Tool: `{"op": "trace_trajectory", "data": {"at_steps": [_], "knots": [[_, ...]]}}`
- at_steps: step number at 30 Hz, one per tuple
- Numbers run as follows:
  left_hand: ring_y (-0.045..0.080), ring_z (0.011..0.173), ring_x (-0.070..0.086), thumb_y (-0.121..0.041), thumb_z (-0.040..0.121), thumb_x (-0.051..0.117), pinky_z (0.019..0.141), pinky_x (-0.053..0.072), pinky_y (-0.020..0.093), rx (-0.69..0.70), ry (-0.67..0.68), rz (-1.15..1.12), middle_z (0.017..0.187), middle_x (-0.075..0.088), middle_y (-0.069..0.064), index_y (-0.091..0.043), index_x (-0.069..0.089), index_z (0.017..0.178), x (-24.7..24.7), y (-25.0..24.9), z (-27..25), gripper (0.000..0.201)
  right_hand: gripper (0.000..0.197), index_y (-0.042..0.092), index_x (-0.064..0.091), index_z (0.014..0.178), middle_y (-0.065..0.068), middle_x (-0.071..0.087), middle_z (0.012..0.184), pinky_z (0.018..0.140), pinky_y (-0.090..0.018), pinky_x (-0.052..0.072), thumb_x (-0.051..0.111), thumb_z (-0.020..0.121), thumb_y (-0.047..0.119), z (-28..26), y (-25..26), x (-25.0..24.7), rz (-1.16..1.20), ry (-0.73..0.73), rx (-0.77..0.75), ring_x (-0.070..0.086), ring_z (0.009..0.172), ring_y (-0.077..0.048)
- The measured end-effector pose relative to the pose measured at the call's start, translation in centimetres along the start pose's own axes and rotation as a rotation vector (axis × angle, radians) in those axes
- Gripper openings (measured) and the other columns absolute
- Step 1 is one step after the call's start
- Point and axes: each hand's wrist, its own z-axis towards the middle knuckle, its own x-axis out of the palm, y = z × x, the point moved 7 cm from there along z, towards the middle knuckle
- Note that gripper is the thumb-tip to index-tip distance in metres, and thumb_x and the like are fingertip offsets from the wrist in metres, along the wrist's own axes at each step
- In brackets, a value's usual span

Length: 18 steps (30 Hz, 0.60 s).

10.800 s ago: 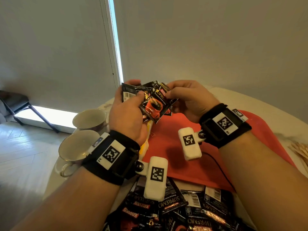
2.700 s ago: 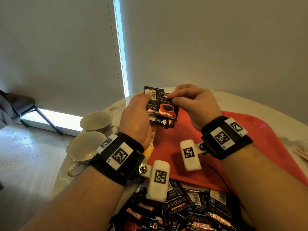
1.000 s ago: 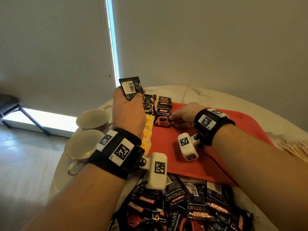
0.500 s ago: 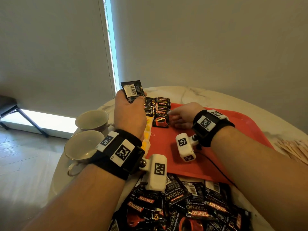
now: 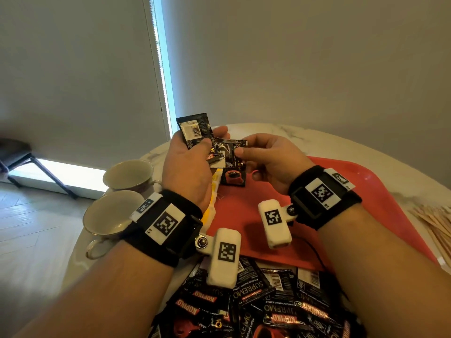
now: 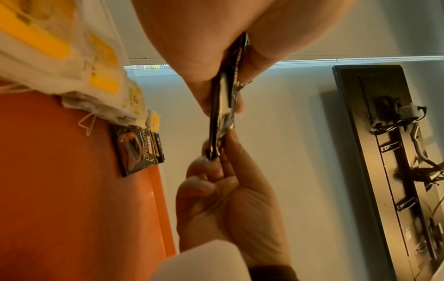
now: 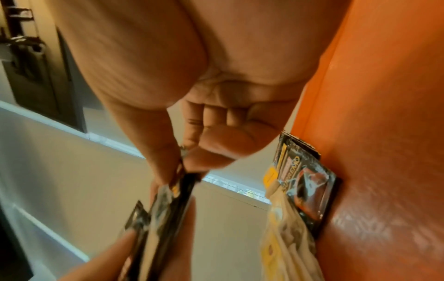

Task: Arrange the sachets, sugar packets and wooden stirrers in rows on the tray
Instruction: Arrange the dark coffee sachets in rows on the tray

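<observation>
Our left hand [image 5: 188, 167] grips spare sachets [image 5: 195, 130]; right hand [image 5: 271, 164] pinches one off, feeding the tray [image 5: 366, 191] row at 12 o'clock.

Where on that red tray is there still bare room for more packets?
Most of the red tray is bare, from the coffee sachet row rightward to its far rim. Its left edge is crowded with yellow sugar packets; loose sachets pile before its near edge.
</observation>
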Motion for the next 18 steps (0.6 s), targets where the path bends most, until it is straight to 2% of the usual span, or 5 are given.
{"op": "trace_trajectory", "data": {"at_steps": [5, 10, 12, 15, 18], "knots": [[0.034, 0.105, 0.076, 0.003, 0.107, 0.042, 0.089, 0.061, 0.059, -0.033, -0.093, -0.134, 0.117, 0.077, 0.016, -0.013, 0.054, 0.134, -0.5, 0.3, 0.2, 0.034, 0.009, 0.017, 0.067, 0.092, 0.003, 0.064, 0.065, 0.044, -0.021, 0.038, 0.066, 0.094, 0.008, 0.3, 0.7, -1.5, 0.107, -0.059, -0.086, 0.049, 0.047, -0.009], [0.027, 0.088, 0.077, -0.003, 0.108, 0.045, 0.071, 0.064, 0.04, -0.099, -0.188, -0.147, 0.108, 0.075, 0.013, -0.014, 0.059, 0.134, -1.5, 0.5, 0.3, 0.031, 0.018, 0.022, 0.07, 0.098, 0.003, 0.069, 0.079, 0.047, -0.021, 0.04, 0.059, 0.098, 0.007, 0.0, 2.0, -2.2, 0.284, -0.065, -0.199, 0.053, 0.06, -0.009], [0.019, 0.073, 0.071, -0.019, 0.109, 0.053, 0.062, 0.06, 0.033, -0.173, -0.135, -0.081, 0.096, 0.073, 0.009, -0.013, 0.066, 0.123, -0.8, 0.8, -0.2, 0.021, 0.021, 0.02, 0.068, 0.101, 0.002, 0.071, 0.087, 0.051, -0.02, 0.043, 0.055, 0.099, 0.004, -0.2, 2.6, -1.7, 0.312, -0.002, -0.253, 0.058, 0.069, -0.009], [0.018, 0.061, 0.062, -0.047, 0.096, 0.065, 0.055, 0.053, 0.031, -0.263, 0.027, -0.045, 0.084, 0.07, 0.01, -0.012, 0.071, 0.106, 0.8, 1.2, -1.0, 0.038, 0.025, 0.012, 0.064, 0.099, -0.001, 0.072, 0.096, 0.06, -0.022, 0.05, 0.052, 0.096, -0.009, -0.5, 3.3, -0.5, 0.287, 0.114, -0.353, 0.065, 0.081, -0.01], [0.017, 0.066, 0.064, -0.035, 0.092, 0.072, 0.054, 0.053, 0.028, -0.229, 0.163, 0.039, 0.081, 0.072, 0.007, -0.01, 0.071, 0.108, 1.8, 1.2, -1.4, 0.03, 0.03, 0.012, 0.073, 0.083, -0.005, 0.072, 0.102, 0.075, -0.027, 0.055, 0.058, 0.083, -0.013, -0.4, 3.4, 0.2, 0.253, 0.135, -0.418, 0.068, 0.096, -0.018]]}}
